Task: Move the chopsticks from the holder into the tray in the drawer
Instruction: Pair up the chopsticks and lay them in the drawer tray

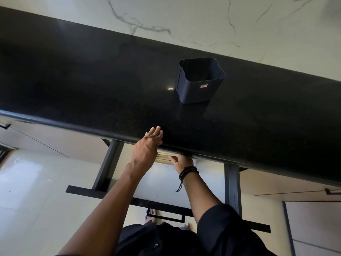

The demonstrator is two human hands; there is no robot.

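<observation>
The chopsticks (164,157) show as a few pale wooden sticks, lying flat at the back of the open drawer (108,163), half hidden under the front lip of the black surface (92,80). The left hand (147,145) covers their 9 o'clock end, fingers straight and together on that lip. The right hand (181,160), with dark bracelets (188,171) at the wrist, is at their 3 o'clock end; its fingers are hidden under the lip, so their grip cannot be told. The dark holder (199,84) stands upright at 1 o'clock. The sticks' long axis runs roughly 9 to 3 o'clock.
</observation>
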